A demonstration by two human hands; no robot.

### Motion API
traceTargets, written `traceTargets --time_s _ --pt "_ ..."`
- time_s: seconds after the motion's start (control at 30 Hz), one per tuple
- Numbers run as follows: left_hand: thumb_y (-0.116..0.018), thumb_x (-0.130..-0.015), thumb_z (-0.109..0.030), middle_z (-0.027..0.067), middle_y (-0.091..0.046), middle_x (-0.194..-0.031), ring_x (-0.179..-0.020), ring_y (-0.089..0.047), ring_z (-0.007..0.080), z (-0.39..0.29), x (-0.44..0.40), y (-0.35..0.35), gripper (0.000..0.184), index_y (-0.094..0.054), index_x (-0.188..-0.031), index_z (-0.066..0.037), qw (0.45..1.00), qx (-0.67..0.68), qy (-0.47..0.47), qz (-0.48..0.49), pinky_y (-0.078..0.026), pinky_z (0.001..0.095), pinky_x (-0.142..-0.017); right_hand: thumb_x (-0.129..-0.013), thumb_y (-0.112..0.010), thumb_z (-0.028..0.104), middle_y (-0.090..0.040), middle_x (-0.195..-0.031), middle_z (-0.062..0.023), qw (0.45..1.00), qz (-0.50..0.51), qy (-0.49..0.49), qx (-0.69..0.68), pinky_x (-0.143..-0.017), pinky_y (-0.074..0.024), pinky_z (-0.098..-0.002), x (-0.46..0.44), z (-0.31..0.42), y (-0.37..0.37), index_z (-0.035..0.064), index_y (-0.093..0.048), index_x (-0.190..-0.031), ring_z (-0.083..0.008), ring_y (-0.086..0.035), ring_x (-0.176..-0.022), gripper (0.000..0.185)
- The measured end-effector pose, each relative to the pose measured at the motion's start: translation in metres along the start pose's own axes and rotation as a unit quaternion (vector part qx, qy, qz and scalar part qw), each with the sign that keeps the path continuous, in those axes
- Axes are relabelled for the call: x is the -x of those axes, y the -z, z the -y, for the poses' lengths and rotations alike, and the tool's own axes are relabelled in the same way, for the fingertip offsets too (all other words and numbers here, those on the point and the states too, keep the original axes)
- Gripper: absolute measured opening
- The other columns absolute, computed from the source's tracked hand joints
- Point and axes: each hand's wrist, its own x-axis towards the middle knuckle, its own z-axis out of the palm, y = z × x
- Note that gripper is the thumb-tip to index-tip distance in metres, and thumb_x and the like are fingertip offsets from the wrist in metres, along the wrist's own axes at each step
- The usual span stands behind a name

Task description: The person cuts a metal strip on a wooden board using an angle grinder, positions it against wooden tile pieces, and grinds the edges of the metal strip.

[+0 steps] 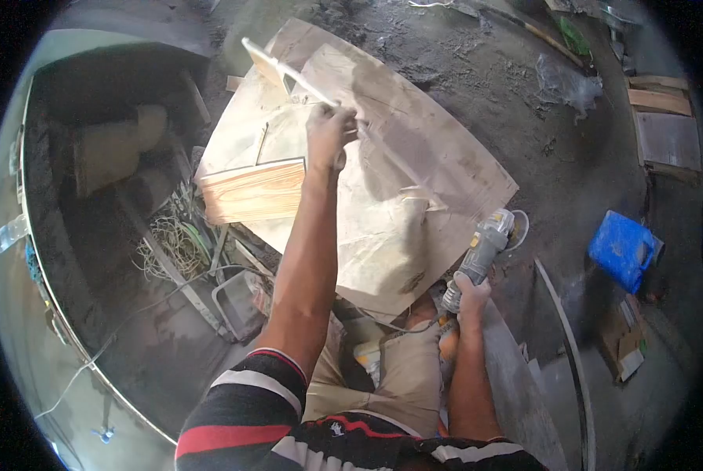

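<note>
One angle grinder (485,247) clenched in the right hand (474,297), just off the near right edge of the big dusty board (461,161). Left hand (333,133) out over the far part of the board, fingers seemingly closed on the near end of a white-edged piece (312,88), tilted there. Pretty blurry, so can't tell exactly how, or whether touching the board underneath.

Looks like a handling or positioning step to me, grinder parked off to one side rather than on the work. Can't tell if the disc (518,230) is spinning. Needed for the next move, at a guess: a firm left-hand hold, a steady rest for the piece, and the disc well away from that outstretched arm.

As for clutter: grained plank (253,192) across the board's left edge, right beside the left forearm, plus a thin stick (262,143) just beyond. Tangle of wiry strands (171,247) left of the board. Dark cord (402,330) looping by the board's near corner, close to the trousers (406,365), so worth watching for snags. Right of the board, well apart: blue jerrycan (622,245), torn carton (630,345) and a long strip (563,337). Clear plastic bag (575,85) past the far right edge, not really in the way
</note>
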Motion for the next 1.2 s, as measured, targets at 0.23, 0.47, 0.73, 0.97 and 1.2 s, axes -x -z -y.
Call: traceTargets --time_s 0.23,0.47,0.73,0.97,1.2 --pt "-0.060 -0.092 -0.004 0.0193 -0.063 -0.102 -0.087 -0.073 0.0364 -0.012 0.055 0.068 0.051 -0.038 -0.137 0.011 0.998 0.028 0.044 -0.038 -0.063 0.0489 -0.078 -0.080 -0.075 0.004 -0.066 -0.085 -0.0050 1.000 0.013 -0.023 0.015 -0.060 -0.0561 -0.0332 0.021 0.015 -0.004 0.0016 -0.063 -0.107 -0.0182 -0.067 -0.064 0.030" --pt "-0.052 -0.087 0.003 0.0220 -0.069 -0.101 -0.083 -0.074 0.0306 0.031 0.056 0.108 0.037 -0.050 -0.124 0.010 0.991 0.089 0.089 -0.054 -0.066 0.0438 -0.071 -0.080 -0.079 0.004 -0.068 -0.081 -0.0076 0.999 0.043 0.007 -0.025 -0.055 -0.0541 -0.0333 0.032 0.007 -0.003 0.0024 -0.061 -0.098 -0.0175 -0.066 -0.060 0.025" --pt "-0.052 -0.090 0.001 0.0205 -0.067 -0.104 -0.091 -0.072 0.0328 0.072 0.040 0.103 0.026 -0.054 -0.115 0.005 0.989 0.079 0.119 -0.035 -0.065 0.0488 -0.081 -0.081 -0.075 0.002 -0.066 -0.086 -0.0039 0.999 0.034 0.031 0.022 -0.061 -0.0557 -0.0325 0.030 0.001 0.002 0.0020 -0.061 -0.112 -0.0168 -0.065 -0.064 0.034" --pt "-0.052 -0.089 0.002 0.0198 -0.066 -0.098 -0.088 -0.075 0.0352 0.110 0.016 0.090 0.018 -0.058 -0.106 0.005 0.983 0.148 0.102 -0.028 -0.067 0.0460 -0.065 -0.081 -0.075 0.003 -0.066 -0.085 -0.0059 0.999 0.010 -0.013 0.034 -0.059 -0.0555 -0.0330 0.031 0.001 0.004 0.0012 -0.062 -0.109 -0.0185 -0.066 -0.063 0.031" --pt "-0.055 -0.089 0.004 0.0224 -0.071 -0.093 -0.078 -0.075 0.0350 0.152 -0.023 0.086 0.018 -0.062 -0.104 0.011 0.991 0.076 0.107 0.002 -0.066 0.0423 -0.058 -0.083 -0.075 0.005 -0.068 -0.085 -0.0072 0.998 0.015 0.023 0.059 -0.057 -0.0560 -0.0340 0.012 -0.025 0.014 0.0025 -0.062 -0.108 -0.0187 -0.067 -0.062 0.028"
